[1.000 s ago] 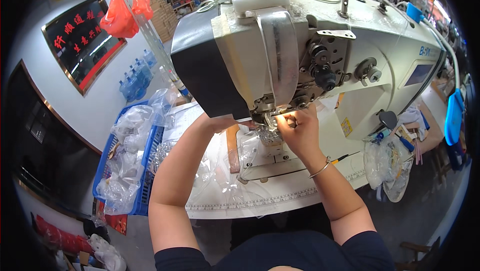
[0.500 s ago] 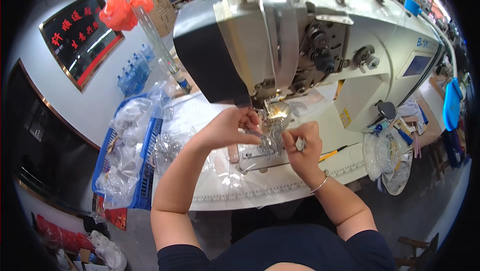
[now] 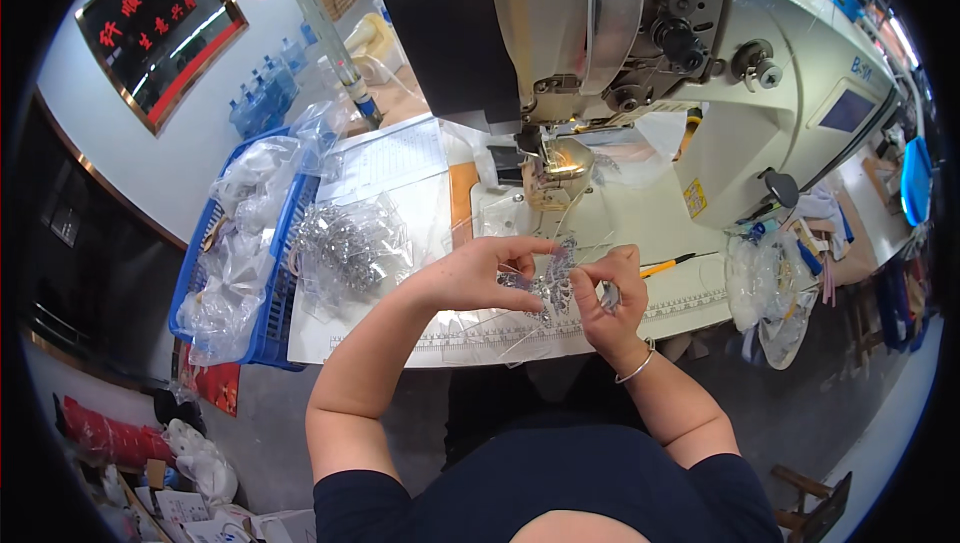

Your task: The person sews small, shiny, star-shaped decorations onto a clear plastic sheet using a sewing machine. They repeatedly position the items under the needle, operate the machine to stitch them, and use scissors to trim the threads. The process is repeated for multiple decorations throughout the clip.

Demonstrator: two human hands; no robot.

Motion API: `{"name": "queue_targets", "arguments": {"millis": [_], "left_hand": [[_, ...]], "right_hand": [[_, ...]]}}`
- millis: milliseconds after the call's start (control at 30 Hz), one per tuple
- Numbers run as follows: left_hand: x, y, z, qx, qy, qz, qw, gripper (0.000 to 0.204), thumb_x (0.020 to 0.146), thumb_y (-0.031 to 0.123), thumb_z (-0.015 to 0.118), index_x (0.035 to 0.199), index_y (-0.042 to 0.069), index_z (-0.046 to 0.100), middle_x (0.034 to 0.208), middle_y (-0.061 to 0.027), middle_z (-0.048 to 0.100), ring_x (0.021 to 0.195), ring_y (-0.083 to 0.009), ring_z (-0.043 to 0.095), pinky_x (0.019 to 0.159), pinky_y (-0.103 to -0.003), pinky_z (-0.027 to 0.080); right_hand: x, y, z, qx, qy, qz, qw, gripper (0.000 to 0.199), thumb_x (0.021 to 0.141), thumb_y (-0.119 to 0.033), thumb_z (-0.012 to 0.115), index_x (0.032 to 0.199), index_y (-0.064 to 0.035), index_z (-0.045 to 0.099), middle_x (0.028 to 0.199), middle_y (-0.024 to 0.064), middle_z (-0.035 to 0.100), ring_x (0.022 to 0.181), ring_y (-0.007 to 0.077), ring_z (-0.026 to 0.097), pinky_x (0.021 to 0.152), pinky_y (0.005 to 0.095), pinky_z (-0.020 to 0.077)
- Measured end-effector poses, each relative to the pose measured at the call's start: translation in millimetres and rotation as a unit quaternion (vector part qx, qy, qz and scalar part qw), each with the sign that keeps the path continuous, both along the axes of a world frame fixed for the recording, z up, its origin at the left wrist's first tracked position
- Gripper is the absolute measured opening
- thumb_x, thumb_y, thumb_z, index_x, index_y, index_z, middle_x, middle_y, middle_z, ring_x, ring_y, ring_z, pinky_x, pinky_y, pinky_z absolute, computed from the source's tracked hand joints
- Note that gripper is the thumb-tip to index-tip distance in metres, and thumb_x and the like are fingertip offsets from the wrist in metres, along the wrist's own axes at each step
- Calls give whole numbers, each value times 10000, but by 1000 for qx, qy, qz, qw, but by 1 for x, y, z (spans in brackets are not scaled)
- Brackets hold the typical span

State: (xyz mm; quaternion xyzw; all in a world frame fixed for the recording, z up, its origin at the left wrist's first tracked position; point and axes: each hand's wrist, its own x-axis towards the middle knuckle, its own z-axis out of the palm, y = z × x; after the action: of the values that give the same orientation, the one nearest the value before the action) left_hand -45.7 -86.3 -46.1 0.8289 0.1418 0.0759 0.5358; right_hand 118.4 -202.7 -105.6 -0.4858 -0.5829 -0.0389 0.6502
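Holding a small clear piece with a dark lacy butterfly-like pattern point(image 3: 548, 281) between both hands, I have it just above the front edge of the white sewing table point(image 3: 640, 318), in front of the needle area. My left hand point(image 3: 478, 273) pinches its left side with thumb and fingertips drawn close together, the other fingers curled loosely. My right hand point(image 3: 608, 293) grips the right side, fingers bent in tight around the edge, a thin bangle point(image 3: 634, 370) at the wrist. Beyond my hands stands the big white industrial sewing machine point(image 3: 700, 73), its lamp lighting the presser foot point(image 3: 556, 158). A yellow-handled tool point(image 3: 668, 264) lies on the table just right of my right hand. To my left sits a heap of clear bags holding more pieces point(image 3: 350, 248), and farther left a blue plastic basket point(image 3: 282, 283) stuffed with clear plastic bags.
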Motion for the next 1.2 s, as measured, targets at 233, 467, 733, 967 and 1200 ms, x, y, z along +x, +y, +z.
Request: {"name": "queue_targets", "arguments": {"millis": [233, 467, 733, 967, 1200], "left_hand": [[5, 2, -3, -53, 30, -22, 998, 591, 719, 222, 752, 1246, 88, 520, 841, -13, 547, 780, -91, 514, 705, -226, 440], [15, 7, 4, 43, 73, 25, 996, 393, 724, 193, 751, 1035, 1, 606, 944, -41, 619, 877, -107, 554, 782, -254, 442], [30, 68, 45, -156, 79, 85, 981, 265, 710, 173, 736, 870, -17, 645, 773, -72, 652, 714, -115, 612, 688, -225, 460], [40, 52, 69, -31, 170, 83, 981, 308, 715, 225, 738, 890, -9, 642, 788, -36, 641, 749, -89, 594, 686, -217, 432], [42, 95, 52, -169, 125, 99, 973, 399, 693, 213, 766, 1009, 28, 606, 856, -53, 627, 697, -154, 612, 693, -263, 487]], "right_hand": [[4, -3, 1, -13, 27, 10, 999, 107, 710, -8, 678, 745, -68, 597, 618, 15, 509, 678, 179, 438, 620, 279, 377], [13, 8, 5, -44, 64, -12, 997, 102, 702, -12, 675, 704, -60, 585, 602, 22, 508, 639, 171, 446, 573, 282, 384], [18, 62, 50, -25, 74, -72, 994, 151, 694, -23, 688, 663, -64, 546, 613, 40, 520, 614, 179, 458, 542, 306, 390], [23, 61, 40, 10, 41, -111, 993, 149, 681, -16, 677, 674, -83, 544, 599, 20, 489, 613, 164, 447, 534, 297, 382], [30, 90, 55, -40, 46, -110, 992, 105, 651, -27, 660, 639, -68, 563, 583, 24, 502, 649, 199, 452, 567, 315, 387]]}}
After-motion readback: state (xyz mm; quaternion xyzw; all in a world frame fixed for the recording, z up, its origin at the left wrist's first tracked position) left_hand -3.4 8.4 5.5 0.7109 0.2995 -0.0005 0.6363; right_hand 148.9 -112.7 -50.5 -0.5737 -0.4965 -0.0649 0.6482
